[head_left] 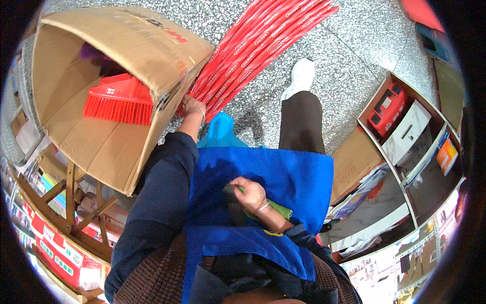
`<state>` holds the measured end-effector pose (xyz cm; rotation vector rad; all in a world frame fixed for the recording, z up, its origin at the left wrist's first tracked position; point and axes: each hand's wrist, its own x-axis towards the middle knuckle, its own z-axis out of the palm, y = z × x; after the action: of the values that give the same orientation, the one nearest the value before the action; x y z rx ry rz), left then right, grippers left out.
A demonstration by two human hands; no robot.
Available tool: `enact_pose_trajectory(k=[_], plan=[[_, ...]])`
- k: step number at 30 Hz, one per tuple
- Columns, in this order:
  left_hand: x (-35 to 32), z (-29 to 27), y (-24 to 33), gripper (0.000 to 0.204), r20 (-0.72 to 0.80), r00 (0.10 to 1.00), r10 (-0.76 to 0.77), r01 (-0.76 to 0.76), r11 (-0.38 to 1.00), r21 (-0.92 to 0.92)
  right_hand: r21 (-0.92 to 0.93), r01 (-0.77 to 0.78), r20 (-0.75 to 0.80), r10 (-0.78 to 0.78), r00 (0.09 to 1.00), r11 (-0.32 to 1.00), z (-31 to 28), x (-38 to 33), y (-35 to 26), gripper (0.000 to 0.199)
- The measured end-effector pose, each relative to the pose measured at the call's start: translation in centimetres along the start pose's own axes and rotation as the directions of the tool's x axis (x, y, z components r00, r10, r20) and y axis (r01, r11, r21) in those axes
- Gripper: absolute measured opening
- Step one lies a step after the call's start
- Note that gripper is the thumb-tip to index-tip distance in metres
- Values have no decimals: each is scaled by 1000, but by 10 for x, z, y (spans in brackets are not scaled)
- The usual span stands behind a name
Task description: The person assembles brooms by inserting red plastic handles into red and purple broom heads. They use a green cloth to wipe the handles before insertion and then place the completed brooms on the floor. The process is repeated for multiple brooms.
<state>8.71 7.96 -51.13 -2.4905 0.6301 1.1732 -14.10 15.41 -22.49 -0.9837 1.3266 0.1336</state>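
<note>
My left hand [193, 107] is at the near ends of a bundle of red poles [253, 53] with white oval labels, right beside the edge of a big open cardboard box [96, 147]. Its fingers are bent and partly hidden, so I cannot tell whether it grips the poles or the box edge. Inside the box lies a red broom head [121, 99] with red bristles, and something dark purple [98, 61] sits behind it. In front of my blue apron [309, 177], my right hand [250, 195] is closed on a green cloth [279, 209], which also shows under the wrist.
A light-blue plastic object [218, 129] stands on the speckled floor [349, 35] by my left hand. On the right, an open cabinet [412, 215] holds a red case [387, 109] and flat packages. A wooden folding stand [71, 195] is below the box, near shelves of goods.
</note>
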Motion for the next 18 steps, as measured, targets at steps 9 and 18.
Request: enact_pose_trajectory(k=[9,18], plan=[[52,29,-15,51,-47,990,132,-118,964,239,69,-55,-27,57,998,996,0,3,0,14],[-9,5,8,48,50,917,395,-383,842,379,152,-33,-1,33,999,988,5,7,5,15]])
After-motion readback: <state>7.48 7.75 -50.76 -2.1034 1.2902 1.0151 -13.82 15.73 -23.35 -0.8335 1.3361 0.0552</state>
